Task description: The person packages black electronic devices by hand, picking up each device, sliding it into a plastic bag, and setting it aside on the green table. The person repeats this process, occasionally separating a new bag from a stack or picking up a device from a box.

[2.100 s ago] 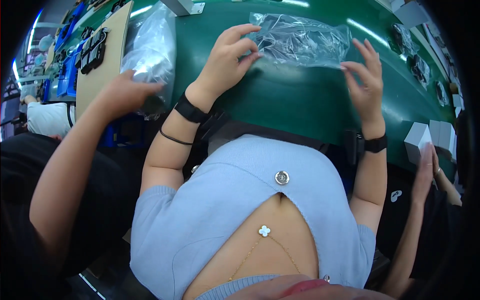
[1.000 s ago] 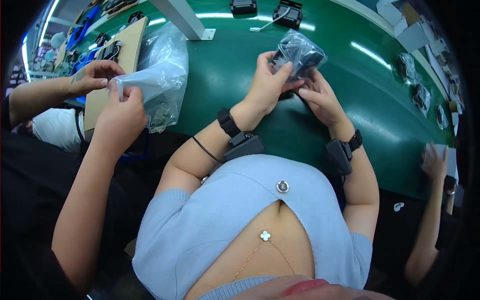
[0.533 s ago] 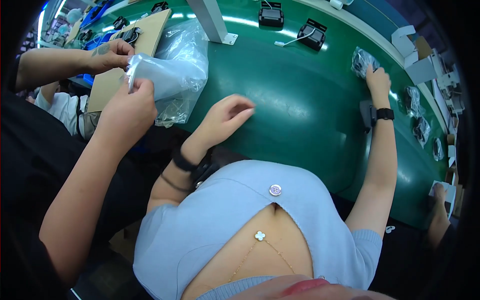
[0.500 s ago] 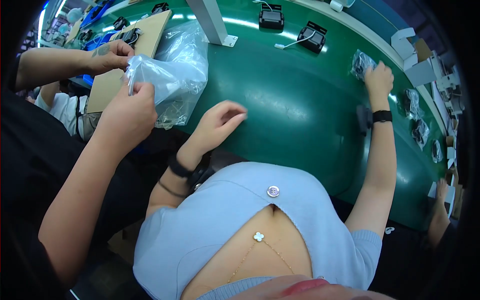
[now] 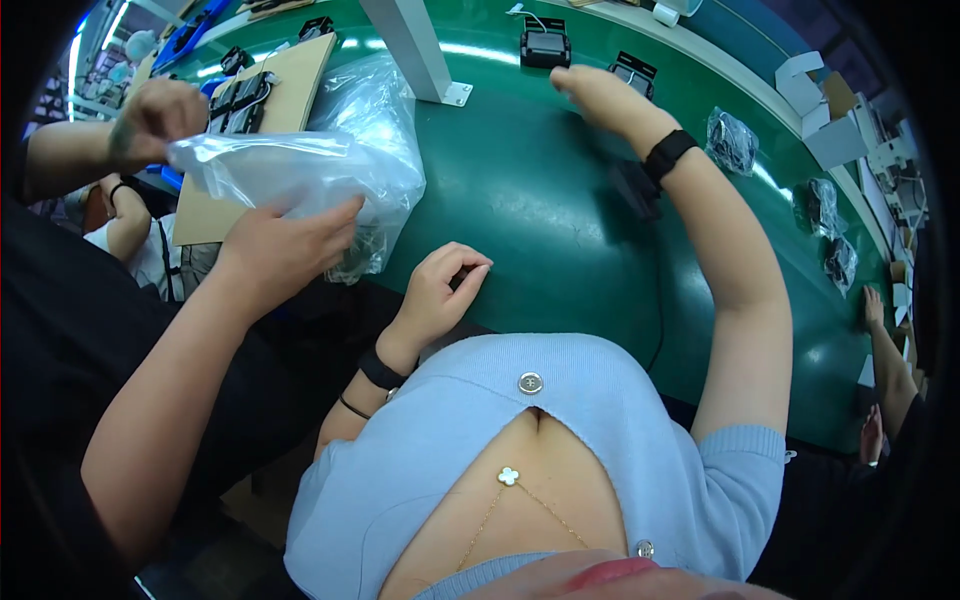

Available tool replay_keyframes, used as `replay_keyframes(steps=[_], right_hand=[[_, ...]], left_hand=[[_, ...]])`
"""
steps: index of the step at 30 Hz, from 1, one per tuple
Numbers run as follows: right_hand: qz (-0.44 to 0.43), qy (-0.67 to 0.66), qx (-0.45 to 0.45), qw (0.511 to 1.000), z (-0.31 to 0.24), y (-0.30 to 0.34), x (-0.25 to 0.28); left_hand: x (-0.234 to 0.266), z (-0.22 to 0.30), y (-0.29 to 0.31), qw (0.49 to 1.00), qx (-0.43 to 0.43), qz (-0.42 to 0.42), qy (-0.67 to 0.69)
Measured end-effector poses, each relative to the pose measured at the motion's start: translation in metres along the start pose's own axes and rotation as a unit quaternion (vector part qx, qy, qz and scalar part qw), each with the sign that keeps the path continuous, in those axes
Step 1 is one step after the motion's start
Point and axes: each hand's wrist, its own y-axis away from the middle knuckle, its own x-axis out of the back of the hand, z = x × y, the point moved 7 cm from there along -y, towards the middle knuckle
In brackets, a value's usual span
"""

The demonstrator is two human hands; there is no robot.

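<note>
"Where does this view look from?"

"The wearer's head, through the left of two side-by-side fisheye cameras. It faces down and ahead: the wearer's light-blue top [image 5: 400, 460] fills the lower middle of the frame, the green table [image 5: 560, 230] the middle and top."

"How near is it?"

"Very near the chest, which looms large. The left hand [image 5: 445, 290], at the centre, and the right hand [image 5: 605, 100], toward the upper middle, come out smaller."

"And the lens?"

"Wide. The metal post [image 5: 405, 50] slants in from the top edge, the table's far side bends round toward the right edge, and the corners go black."
</note>
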Motion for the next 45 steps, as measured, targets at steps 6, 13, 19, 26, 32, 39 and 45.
replay_keyframes(steps=[6, 13, 19, 26, 32, 39, 45], right_hand=[[0.07, -0.316, -0.182, 0.929, 0.124, 0.003, 0.026], [0.072, -0.225, -0.246, 0.94, 0.188, 0.028, -0.018], [-0.003, -0.234, -0.331, 0.914, 0.208, 0.031, -0.031], [-0.147, -0.437, -0.366, 0.808, 0.214, 0.066, -0.058], [-0.086, -0.458, -0.419, 0.779, 0.204, 0.086, -0.067], [-0.014, -0.442, -0.418, 0.794, 0.232, 0.082, -0.088], [0.052, -0.496, -0.386, 0.777, 0.239, 0.106, -0.095]], left_hand=[[0.001, 0.006, -0.001, 1.0, -0.006, 0.003, -0.013], [0.006, 0.008, 0.0, 0.999, 0.002, 0.02, -0.028], [0.002, 0.008, 0.003, 0.997, -0.055, 0.036, -0.05], [0.04, 0.038, 0.051, 0.97, -0.177, 0.12, -0.12], [0.063, 0.086, 0.098, 0.839, -0.276, 0.239, -0.404], [0.096, -0.007, 0.074, 0.784, 0.044, 0.13, -0.606], [0.105, 0.004, 0.019, 0.841, -0.065, 0.293, -0.451]])
